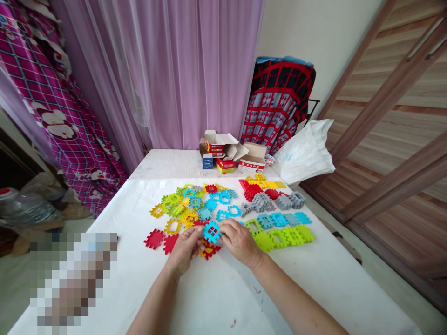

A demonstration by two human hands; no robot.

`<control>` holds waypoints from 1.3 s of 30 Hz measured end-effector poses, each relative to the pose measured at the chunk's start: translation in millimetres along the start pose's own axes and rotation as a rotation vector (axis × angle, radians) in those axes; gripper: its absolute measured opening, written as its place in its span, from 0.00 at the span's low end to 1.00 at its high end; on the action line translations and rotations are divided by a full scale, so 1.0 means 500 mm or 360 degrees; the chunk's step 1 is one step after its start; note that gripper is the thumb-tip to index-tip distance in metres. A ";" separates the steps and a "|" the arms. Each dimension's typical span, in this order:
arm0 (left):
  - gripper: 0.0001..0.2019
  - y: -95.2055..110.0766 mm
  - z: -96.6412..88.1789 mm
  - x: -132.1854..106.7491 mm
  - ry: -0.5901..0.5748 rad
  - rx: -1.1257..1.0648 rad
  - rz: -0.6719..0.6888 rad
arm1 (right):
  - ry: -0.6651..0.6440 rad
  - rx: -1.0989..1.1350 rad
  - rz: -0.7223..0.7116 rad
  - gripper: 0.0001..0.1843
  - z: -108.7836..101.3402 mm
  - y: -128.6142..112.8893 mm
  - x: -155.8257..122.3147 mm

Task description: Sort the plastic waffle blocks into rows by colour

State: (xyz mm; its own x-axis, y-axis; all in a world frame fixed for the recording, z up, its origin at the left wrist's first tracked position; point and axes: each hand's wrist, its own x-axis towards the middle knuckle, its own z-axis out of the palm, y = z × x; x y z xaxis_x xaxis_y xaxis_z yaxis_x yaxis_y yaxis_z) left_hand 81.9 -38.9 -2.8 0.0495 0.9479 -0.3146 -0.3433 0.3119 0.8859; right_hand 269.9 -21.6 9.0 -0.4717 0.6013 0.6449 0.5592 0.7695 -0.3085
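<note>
Between my two hands, above the table, is a blue toothed building tile (pixel 211 231) with a window-like grid in its middle. The fingers of my left hand (pixel 186 245) pinch its left side, and my right hand (pixel 239 239) grips the right edge. Red tiles (pixel 154 238) lie to the left of my left hand, and more red and yellow pieces (pixel 210 251) show below the held tile. A mixed heap of green, yellow and blue tiles (pixel 178 202) spreads beyond my hands. Rows of green tiles (pixel 284 238) and blue tiles (pixel 279 219) lie to the right.
Grey tiles (pixel 262 202), red ones (pixel 252 190) and yellow ones (pixel 275 184) are grouped at the back right. Several opened cardboard boxes (pixel 251 163) stand at the far edge of the white-covered table (pixel 122 209), beside a white plastic bag (pixel 307 151).
</note>
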 end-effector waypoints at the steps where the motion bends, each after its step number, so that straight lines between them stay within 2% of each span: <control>1: 0.26 0.000 -0.001 0.000 -0.0008 0.0024 0.0001 | -0.0051 -0.0002 0.0044 0.15 -0.001 -0.001 -0.002; 4: 0.25 0.005 0.001 -0.003 -0.0015 0.0086 0.0026 | -0.0173 0.0022 0.0202 0.16 -0.013 -0.010 -0.003; 9: 0.25 0.012 0.005 -0.009 0.0000 0.0114 0.0079 | -0.0186 0.0107 0.0409 0.17 -0.039 -0.036 0.002; 14: 0.26 0.008 0.004 -0.009 -0.0023 0.0164 0.0082 | -0.0394 -0.0130 0.0542 0.27 -0.051 -0.053 0.018; 19: 0.27 0.005 0.006 -0.010 -0.0023 0.0203 0.0088 | -0.0593 -0.0305 0.0650 0.26 -0.051 -0.061 0.030; 26: 0.26 -0.003 0.012 -0.010 -0.0036 0.0259 0.0102 | -0.0659 -0.0334 0.0683 0.29 -0.063 -0.063 0.025; 31: 0.26 -0.003 0.019 -0.014 -0.0040 0.0309 0.0122 | -0.0601 -0.0337 0.0624 0.32 -0.076 -0.073 0.023; 39: 0.26 -0.007 0.024 -0.016 -0.0084 0.0354 0.0141 | -0.0642 -0.0352 0.0667 0.31 -0.066 -0.087 0.032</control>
State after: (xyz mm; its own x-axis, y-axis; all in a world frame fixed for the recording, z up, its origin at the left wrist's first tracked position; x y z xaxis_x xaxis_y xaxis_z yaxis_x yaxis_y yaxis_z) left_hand 93.9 -46.8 0.8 0.0790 0.9725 -0.2193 -0.1341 0.2283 0.9643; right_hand 260.8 -52.4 55.8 -0.3779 0.9097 0.1720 0.8603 0.4137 -0.2980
